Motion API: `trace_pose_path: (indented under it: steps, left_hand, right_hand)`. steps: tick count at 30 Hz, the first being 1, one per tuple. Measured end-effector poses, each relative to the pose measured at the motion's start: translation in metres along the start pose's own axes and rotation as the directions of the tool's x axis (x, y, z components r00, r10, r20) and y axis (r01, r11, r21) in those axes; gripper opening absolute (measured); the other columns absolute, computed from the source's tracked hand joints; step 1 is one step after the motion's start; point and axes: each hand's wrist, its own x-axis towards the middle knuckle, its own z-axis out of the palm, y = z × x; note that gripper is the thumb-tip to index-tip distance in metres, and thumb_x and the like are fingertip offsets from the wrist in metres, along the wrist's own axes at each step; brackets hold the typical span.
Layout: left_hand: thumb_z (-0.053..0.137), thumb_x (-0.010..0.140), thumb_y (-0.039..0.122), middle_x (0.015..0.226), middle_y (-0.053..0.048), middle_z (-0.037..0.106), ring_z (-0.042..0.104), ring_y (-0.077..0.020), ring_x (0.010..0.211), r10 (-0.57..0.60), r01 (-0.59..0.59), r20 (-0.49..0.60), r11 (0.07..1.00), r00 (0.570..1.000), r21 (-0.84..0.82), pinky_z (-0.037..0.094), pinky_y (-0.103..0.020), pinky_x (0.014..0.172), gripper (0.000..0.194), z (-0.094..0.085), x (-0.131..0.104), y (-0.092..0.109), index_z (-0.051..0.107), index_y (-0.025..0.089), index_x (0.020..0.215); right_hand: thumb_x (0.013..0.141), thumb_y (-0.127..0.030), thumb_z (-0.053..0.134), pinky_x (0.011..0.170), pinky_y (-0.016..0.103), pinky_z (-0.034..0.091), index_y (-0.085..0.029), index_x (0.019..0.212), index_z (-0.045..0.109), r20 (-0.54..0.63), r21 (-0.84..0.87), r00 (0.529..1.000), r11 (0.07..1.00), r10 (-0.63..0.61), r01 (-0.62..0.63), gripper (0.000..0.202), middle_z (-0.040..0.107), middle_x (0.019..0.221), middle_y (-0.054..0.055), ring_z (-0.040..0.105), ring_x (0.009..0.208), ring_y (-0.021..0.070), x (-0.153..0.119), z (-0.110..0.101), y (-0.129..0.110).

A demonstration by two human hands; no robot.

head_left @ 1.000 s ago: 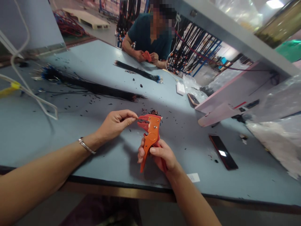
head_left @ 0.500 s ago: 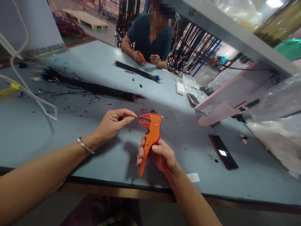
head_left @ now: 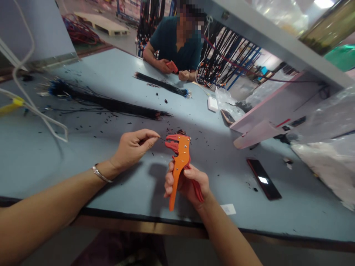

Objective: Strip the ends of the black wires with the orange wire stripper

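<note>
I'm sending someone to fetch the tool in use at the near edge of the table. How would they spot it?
On the blue-grey table, look at the near edge, where the right hand grips an orange wire stripper. Its toothed red head points toward the left hand. The co-worker's stripper is at the far edge.

No text, label, brand or number can be read anywhere. The white slip (head_left: 228, 209) at the near edge of the bench (head_left: 116, 81), at about 5 o'clock from the stripper (head_left: 179, 155), shows no legible print. The phone (head_left: 263, 178) at 3 o'clock shows only a glare patch.
</note>
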Motion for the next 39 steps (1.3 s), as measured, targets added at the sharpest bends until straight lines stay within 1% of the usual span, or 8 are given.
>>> trace_pose_path:
  steps: [5,14,19,23,27,29,33,39]
  left_hand:
    - [0.062,0.082,0.034,0.067,0.000,0.069,0.053,-0.0108,0.056,-0.039,0.038,-0.027,0.998,0.999,-0.046,0.040,-0.020,0.053,0.021,0.000,0.001,0.002,0.075,0.017,0.084]
    - [0.063,0.082,0.030,0.066,0.000,0.071,0.053,-0.0088,0.052,0.159,-0.161,0.026,0.985,0.987,0.065,0.040,-0.018,0.054,0.018,0.004,-0.005,-0.004,0.075,0.018,0.081]
    - [0.065,0.079,0.036,0.056,0.002,0.062,0.047,-0.0092,0.050,-0.051,0.051,0.008,0.998,0.999,-0.024,0.036,-0.019,0.048,0.022,0.000,-0.001,0.001,0.074,0.017,0.077]
    - [0.068,0.076,0.041,0.057,0.001,0.061,0.047,-0.0097,0.053,-0.135,0.154,0.141,0.979,0.981,-0.132,0.036,-0.019,0.049,0.026,-0.002,0.001,0.006,0.073,0.016,0.074]
    - [0.068,0.076,0.043,0.062,-0.001,0.064,0.052,-0.0113,0.056,-0.153,0.214,0.288,0.958,0.945,-0.193,0.040,-0.020,0.052,0.029,0.002,-0.003,0.009,0.073,0.015,0.073]
    - [0.068,0.077,0.045,0.062,-0.002,0.065,0.054,-0.0130,0.058,-0.144,0.228,0.339,0.949,0.930,-0.220,0.042,-0.021,0.052,0.030,0.005,-0.006,0.010,0.073,0.015,0.075]
    - [0.067,0.078,0.049,0.061,-0.003,0.066,0.058,-0.0161,0.060,-0.098,0.230,0.434,0.936,0.895,-0.264,0.043,-0.022,0.052,0.034,0.009,-0.009,0.012,0.074,0.015,0.076]
    - [0.063,0.082,0.047,0.062,-0.002,0.065,0.058,-0.0150,0.059,-0.023,0.175,0.499,0.950,0.866,-0.260,0.042,-0.022,0.052,0.035,0.008,-0.009,0.013,0.074,0.014,0.079]
  right_hand:
    - [0.077,-0.033,0.065,0.070,0.037,0.059,-0.011,0.101,0.059,0.002,0.040,1.000,0.999,0.012,-0.012,0.034,0.069,0.082,0.005,0.070,0.071,0.0195,0.001,0.001,0.000]
    - [0.077,-0.035,0.065,0.069,0.037,0.058,-0.012,0.101,0.060,0.022,0.037,1.000,0.999,0.018,-0.019,0.034,0.068,0.082,0.005,0.070,0.071,0.0204,0.000,0.002,0.001]
    - [0.077,-0.031,0.067,0.068,0.036,0.056,-0.014,0.103,0.059,-0.094,-0.251,0.984,0.960,-0.154,0.126,0.032,0.067,0.085,0.006,0.069,0.072,0.0205,-0.003,0.001,-0.005]
    - [0.080,-0.029,0.066,0.066,0.035,0.055,-0.019,0.104,0.058,-0.156,-0.609,0.900,0.757,-0.407,0.237,0.028,0.064,0.090,0.005,0.064,0.077,0.0202,-0.005,0.006,-0.011]
    - [0.080,-0.021,0.063,0.082,0.038,0.050,-0.024,0.102,0.057,-0.114,-0.947,0.731,0.295,-0.672,0.124,0.024,0.064,0.092,0.004,0.061,0.081,0.0195,0.000,0.013,-0.012]
    - [0.078,-0.020,0.062,0.085,0.039,0.049,-0.026,0.105,0.055,-0.048,-0.990,0.701,0.126,-0.712,0.060,0.029,0.064,0.096,0.005,0.061,0.083,0.0206,0.005,0.014,-0.009]
    - [0.078,-0.020,0.059,0.085,0.038,0.049,-0.027,0.112,0.051,0.045,-0.998,0.720,0.004,-0.692,0.067,0.036,0.064,0.103,0.006,0.062,0.088,0.0224,0.013,0.011,-0.003]
    - [0.082,-0.024,0.059,0.084,0.038,0.049,-0.026,0.105,0.053,0.017,-0.998,0.713,0.034,-0.701,0.058,0.023,0.065,0.100,0.006,0.062,0.087,0.0220,0.013,0.009,-0.004]
